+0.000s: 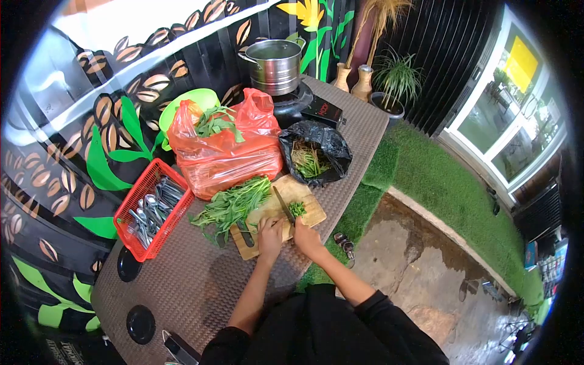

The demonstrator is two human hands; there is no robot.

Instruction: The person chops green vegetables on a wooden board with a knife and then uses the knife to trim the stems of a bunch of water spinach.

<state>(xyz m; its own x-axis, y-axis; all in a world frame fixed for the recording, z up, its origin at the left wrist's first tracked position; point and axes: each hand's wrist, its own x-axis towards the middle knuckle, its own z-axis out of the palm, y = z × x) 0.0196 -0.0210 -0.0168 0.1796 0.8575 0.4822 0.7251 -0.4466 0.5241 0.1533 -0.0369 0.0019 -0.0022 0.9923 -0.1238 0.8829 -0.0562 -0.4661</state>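
Note:
On the brown woven-pattern table lies a wooden cutting board point(314, 213). My right hand point(307, 238) is closed round the handle end of a knife point(281, 202), whose blade points away from me over the board. Chopped greens point(297, 209) sit just right of the blade. My left hand point(269, 236) rests on the board left of the knife, fingers bent together; what they press on is too small to make out. A pile of leafy greens point(234, 205) spreads over the board's left side and onto the table.
Behind the board stand a red plastic bag point(228, 161) and a black bag point(342, 155) with stems. A steel pot point(275, 70) sits on a stove at the back. At left are a red basket point(150, 243) of cutlery and black saucers point(141, 324).

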